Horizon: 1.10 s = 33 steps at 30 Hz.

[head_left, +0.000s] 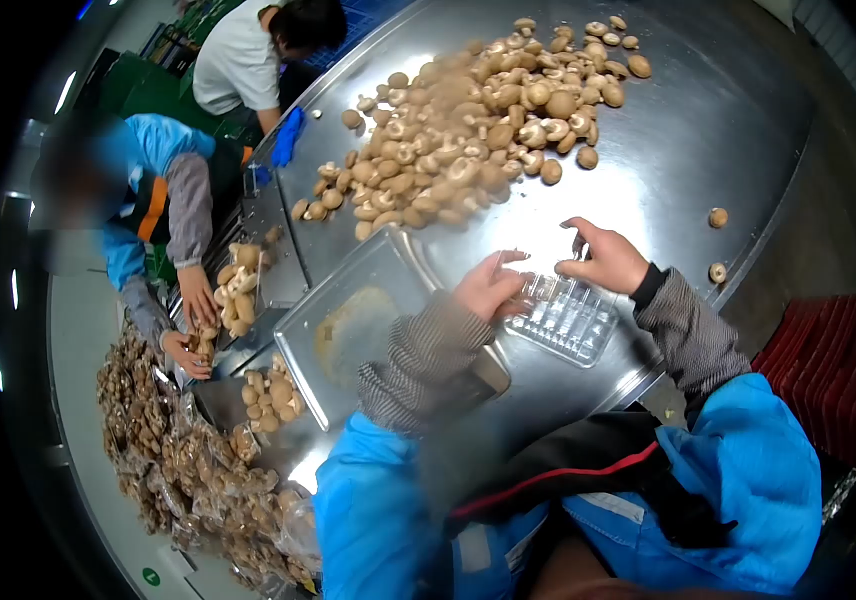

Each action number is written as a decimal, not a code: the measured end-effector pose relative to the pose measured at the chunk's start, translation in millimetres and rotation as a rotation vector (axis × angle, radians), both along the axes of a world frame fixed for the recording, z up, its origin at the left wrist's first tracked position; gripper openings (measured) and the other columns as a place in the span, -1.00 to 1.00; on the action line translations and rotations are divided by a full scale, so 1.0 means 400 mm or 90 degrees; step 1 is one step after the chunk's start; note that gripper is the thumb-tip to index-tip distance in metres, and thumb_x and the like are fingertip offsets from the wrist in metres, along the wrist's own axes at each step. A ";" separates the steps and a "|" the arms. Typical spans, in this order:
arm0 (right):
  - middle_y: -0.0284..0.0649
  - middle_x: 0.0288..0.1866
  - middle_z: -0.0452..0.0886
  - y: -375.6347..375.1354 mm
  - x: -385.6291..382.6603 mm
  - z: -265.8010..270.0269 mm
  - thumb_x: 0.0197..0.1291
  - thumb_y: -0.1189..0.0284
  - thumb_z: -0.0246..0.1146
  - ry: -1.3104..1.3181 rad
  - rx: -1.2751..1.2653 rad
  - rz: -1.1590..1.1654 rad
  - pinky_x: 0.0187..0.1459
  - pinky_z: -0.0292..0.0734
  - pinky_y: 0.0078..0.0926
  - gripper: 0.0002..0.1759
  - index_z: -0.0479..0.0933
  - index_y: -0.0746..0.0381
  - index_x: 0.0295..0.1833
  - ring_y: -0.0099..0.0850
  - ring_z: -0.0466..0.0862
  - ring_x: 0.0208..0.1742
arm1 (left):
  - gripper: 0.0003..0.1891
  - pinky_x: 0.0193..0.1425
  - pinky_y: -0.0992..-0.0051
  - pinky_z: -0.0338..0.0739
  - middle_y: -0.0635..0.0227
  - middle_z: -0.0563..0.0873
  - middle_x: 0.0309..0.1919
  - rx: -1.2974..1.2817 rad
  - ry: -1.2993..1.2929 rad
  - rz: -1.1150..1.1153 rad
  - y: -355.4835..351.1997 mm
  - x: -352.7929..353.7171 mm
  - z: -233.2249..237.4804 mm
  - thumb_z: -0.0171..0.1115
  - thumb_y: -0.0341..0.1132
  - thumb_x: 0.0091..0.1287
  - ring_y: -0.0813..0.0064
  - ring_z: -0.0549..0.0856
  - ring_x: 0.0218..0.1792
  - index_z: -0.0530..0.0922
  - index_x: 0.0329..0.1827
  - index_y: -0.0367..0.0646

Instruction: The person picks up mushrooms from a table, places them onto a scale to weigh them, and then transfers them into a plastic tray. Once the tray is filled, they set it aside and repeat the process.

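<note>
A clear plastic punnet (pixel 573 325) with ribbed walls rests on the steel table (pixel 693 150), right in front of me. My left hand (pixel 493 285) is at its far left corner, fingers apart and pointing to the right. Over its far edge, my right hand (pixel 608 257) is curved with thumb and forefinger spread, nothing between them. Beyond both hands spreads a big heap of brown mushrooms (pixel 463 140), with pale stems showing on some.
Left of my hands stands a shallow rectangular tray (pixel 348 350). Two loose mushrooms (pixel 717 218) lie near the right edge. A co-worker's hands (pixel 193 300) handle mushrooms at the left, above many bagged mushrooms (pixel 198 470). Another person (pixel 238 60) bends at the far side. Red crates (pixel 838 370) stand right.
</note>
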State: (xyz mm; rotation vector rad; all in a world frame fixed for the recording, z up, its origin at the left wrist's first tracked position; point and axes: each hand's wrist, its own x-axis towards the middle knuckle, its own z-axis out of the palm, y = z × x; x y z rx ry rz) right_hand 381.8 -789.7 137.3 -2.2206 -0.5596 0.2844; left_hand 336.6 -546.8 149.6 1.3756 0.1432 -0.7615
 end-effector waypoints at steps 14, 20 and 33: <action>0.07 -0.29 0.65 -0.150 0.334 -0.261 0.39 0.37 0.01 -0.056 -0.090 -0.267 -0.18 0.53 -0.07 -0.78 0.39 0.20 0.06 0.02 0.67 -0.25 | -0.05 0.42 0.11 0.28 -0.29 0.08 0.41 0.516 -0.157 0.436 0.050 0.357 -0.273 0.40 -0.04 0.14 -0.19 0.30 0.36 0.05 0.55 0.07; 0.10 -0.29 0.64 -0.005 0.402 -0.334 0.39 0.32 0.03 -0.026 0.068 -0.188 -0.17 0.52 -0.04 -0.78 0.41 0.17 0.04 0.08 0.64 -0.20 | 0.04 0.34 0.22 0.37 -0.09 0.28 0.32 0.482 -0.085 0.448 -0.119 0.340 -0.182 0.51 0.02 -0.04 0.07 0.38 0.32 0.13 0.48 -0.12; -0.33 -0.51 0.49 -0.065 0.315 -0.329 0.48 0.19 -0.05 0.298 0.415 -0.285 -0.58 0.43 -0.55 -0.67 0.46 0.17 0.08 -0.51 0.50 -0.61 | 0.14 0.22 0.26 0.51 -0.19 0.26 0.14 0.672 -0.406 0.089 -0.263 0.296 -0.150 0.55 0.01 -0.07 -0.06 0.49 0.13 0.00 0.55 0.00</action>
